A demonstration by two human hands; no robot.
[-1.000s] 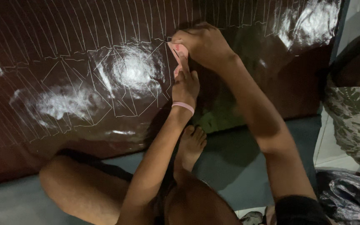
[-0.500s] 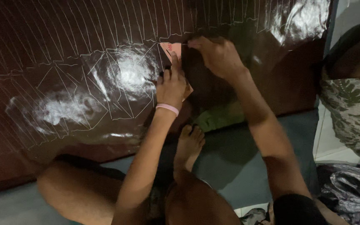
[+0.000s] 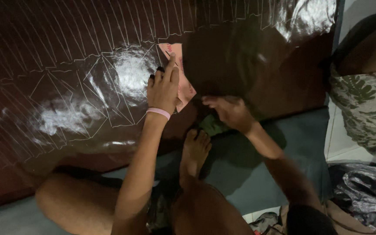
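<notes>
A large glossy dark brown sheet (image 3: 66,65) covered in white drawn outlines lies on the floor. My left hand (image 3: 163,87), with a pink band on the wrist, presses flat on a pink paper template (image 3: 180,74) lying on the sheet. My right hand (image 3: 228,112) rests lower down at the sheet's near edge, fingers loosely curled; whether it holds anything cannot be made out. A dull green scrap (image 3: 212,126) lies just below that hand. My bare foot (image 3: 194,150) points toward the sheet between my arms.
A teal mat (image 3: 283,130) covers the floor under the sheet. Another person in a patterned garment (image 3: 366,104) sits at the right edge. A crumpled dark plastic bag (image 3: 357,191) lies at the lower right. My bent knee (image 3: 70,204) is at the lower left.
My right hand has left the template's top and dropped down to the sheet's near edge. My left hand has slid lower and spread flat over the pink template.
</notes>
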